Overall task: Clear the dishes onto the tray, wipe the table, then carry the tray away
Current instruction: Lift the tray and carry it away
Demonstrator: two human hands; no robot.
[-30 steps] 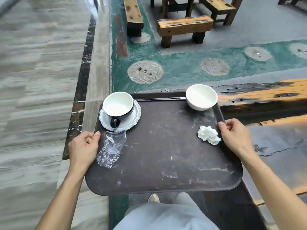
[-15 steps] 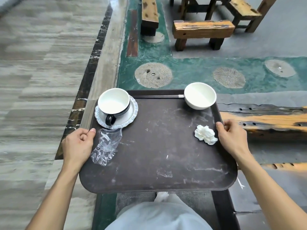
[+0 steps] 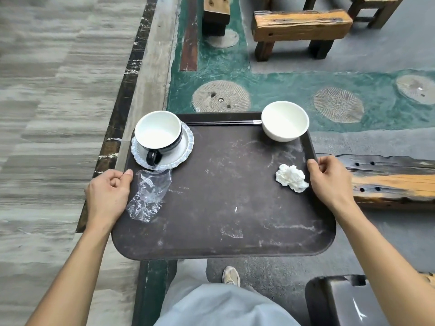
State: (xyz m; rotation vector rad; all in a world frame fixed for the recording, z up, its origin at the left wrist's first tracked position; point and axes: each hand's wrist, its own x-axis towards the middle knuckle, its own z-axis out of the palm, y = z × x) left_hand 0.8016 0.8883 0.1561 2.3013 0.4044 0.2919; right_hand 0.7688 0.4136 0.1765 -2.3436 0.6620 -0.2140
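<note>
While both hands grip its short sides, the dark brown tray (image 3: 223, 208) hangs level before the person, long axis running hand to hand: left hand (image 3: 107, 196) clamped on the left rim, right hand (image 3: 329, 180) on the right. On it sit a cup on its saucer (image 3: 160, 137), a white bowl (image 3: 285, 121), black chopsticks (image 3: 223, 122), probably a crumpled plastic wrapper (image 3: 150, 194), and a wadded napkin (image 3: 292, 177)

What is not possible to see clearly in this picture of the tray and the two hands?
Head view only:
- Underside of the tray: hidden by the tray itself, so the fingers below are unseen.
- Chopsticks: right end hidden behind the white bowl.
- Saucer: middle covered by the cup.
- Table: whether it was wiped cannot be told.
</note>
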